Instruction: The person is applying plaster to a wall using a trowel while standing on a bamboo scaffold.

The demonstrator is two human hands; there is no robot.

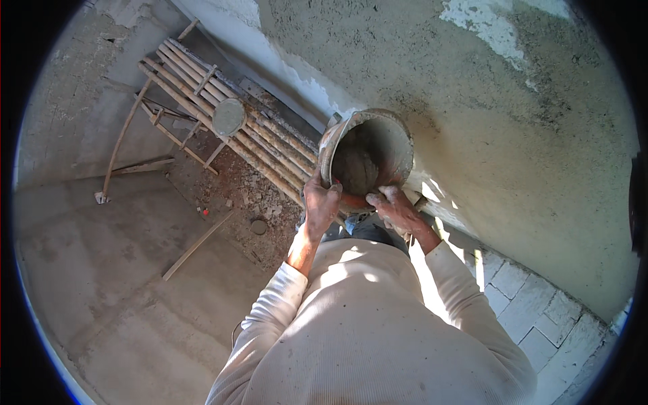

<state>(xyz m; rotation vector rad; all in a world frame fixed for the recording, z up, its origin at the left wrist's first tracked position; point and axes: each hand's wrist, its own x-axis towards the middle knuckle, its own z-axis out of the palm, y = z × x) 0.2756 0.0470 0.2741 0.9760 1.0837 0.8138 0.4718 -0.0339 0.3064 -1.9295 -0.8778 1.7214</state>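
Observation:
A mortar-stained bucket is tilted in front of me, its mouth turned up toward me. Grey wet mortar lies in the bottom of it. My left hand is closed on the near left part of the rim. At the near right of the rim, my right hand grips with its fingers curled; both hands are smeared with grey. Beyond the bucket to the left, a round container filled level with grey mortar rests on a platform of wooden poles.
A partly plastered wall rises close on the right. Whitish blocks lie along its foot. Down at the left, rubble, a loose wooden strip and a slanting pole support stand out against the grey floor.

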